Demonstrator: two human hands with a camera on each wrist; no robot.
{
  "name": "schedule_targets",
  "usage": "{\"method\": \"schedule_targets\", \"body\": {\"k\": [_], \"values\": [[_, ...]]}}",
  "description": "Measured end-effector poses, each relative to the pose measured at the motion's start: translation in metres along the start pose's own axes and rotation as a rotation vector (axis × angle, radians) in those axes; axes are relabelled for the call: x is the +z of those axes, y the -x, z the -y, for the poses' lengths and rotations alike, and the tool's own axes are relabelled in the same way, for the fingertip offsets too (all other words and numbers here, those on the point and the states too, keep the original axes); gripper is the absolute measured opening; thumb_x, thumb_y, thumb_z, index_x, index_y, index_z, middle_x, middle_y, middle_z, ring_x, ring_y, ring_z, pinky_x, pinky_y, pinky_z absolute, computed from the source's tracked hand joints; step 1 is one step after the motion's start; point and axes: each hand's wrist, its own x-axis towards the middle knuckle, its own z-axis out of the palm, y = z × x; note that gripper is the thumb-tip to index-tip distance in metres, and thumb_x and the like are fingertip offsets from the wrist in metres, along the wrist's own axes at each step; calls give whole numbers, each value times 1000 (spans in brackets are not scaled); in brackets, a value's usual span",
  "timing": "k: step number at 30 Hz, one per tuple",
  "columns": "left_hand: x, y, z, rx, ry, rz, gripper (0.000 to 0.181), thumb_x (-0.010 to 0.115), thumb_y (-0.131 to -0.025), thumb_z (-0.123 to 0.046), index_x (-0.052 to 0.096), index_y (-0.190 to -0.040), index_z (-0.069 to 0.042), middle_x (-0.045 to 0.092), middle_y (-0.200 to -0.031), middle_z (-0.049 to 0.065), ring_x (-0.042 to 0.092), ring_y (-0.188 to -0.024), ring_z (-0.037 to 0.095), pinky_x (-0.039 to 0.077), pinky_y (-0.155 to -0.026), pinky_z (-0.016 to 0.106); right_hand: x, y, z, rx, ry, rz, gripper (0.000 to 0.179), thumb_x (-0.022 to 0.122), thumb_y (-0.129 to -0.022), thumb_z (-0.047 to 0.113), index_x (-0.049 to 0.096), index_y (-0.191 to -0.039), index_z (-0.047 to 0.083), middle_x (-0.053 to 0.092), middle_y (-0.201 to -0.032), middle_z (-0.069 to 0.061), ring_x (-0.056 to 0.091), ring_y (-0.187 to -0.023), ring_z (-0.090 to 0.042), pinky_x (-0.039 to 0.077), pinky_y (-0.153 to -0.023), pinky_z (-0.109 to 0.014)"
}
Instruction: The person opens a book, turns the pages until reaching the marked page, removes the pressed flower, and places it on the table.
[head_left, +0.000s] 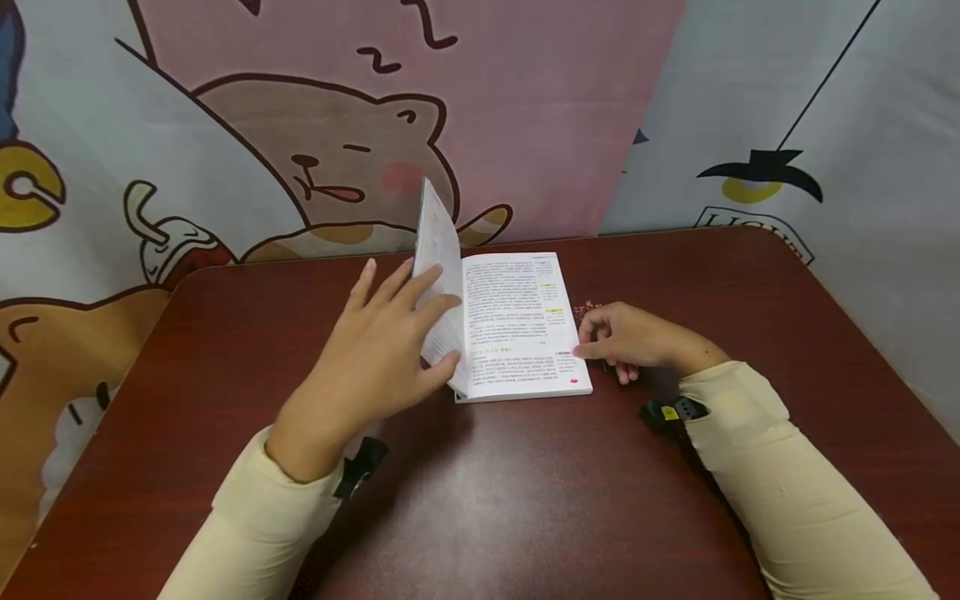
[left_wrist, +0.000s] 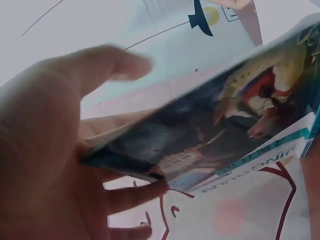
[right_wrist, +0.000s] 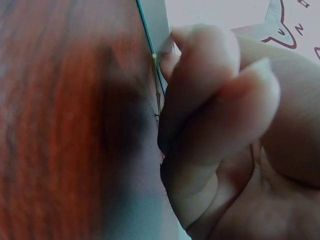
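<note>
An open book lies on the table, its left leaves and cover raised upright. My left hand supports that raised part with spread, fairly straight fingers, some on the page side and others behind. In the left wrist view the dark pictured cover passes between the fingers. With thumb and forefinger together, my right hand pinches the right edge of the pages; the other fingers curl beneath. Close by it, a small red sprig shows beside the book, its thin stem partly hidden by the hand.
The dark red-brown table extends around the book. A cartoon-printed cloth hangs right behind its far edge. Black wrist straps sit below both hands.
</note>
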Motion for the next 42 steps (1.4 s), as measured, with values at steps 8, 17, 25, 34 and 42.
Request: {"method": "schedule_targets", "body": {"k": [8,17,25,34,42], "values": [[21,-12,-9,159,87,-295,55,68,-86,-10,57,-140,-12,47,-153,14,46,-142,32,37,-116,52,0,3,3,-11,-11,3,24,72,-93,26,63,-94,3,53,-54,-4,55,-39,-14,49,-40,-31],[49,-20,-24,206,162,-296,95,72,-84,-9,15,-160,-6,21,-167,12,33,-151,23,36,-118,44,1,2,-2,-9,0,-11,21,72,-93,24,63,-91,5,53,-54,-4,57,-39,-17,50,-41,-33],[68,-24,-35,168,85,-98,104,71,-84,-17,2,-162,-11,20,-168,7,35,-149,30,41,-113,50,1,0,-2,-5,-4,-25,19,71,-93,22,63,-91,6,53,-54,-4,57,-38,-16,50,-40,-34],[87,-28,-37,166,37,69,101,70,-85,-20,6,-163,-24,27,-165,12,47,-139,40,50,-100,54,3,1,-6,-35,-11,-31,18,70,-93,20,62,-91,3,53,-53,-4,57,-38,-15,51,-39,-36],[93,-26,-36,178,49,197,87,70,-89,-22,21,-161,-27,33,-162,15,47,-138,44,47,-102,59,0,2,-3,-60,-10,-1,8,61,-95,10,58,-92,2,53,-58,-6,59,-39,-17,52,-41,-36]]}}
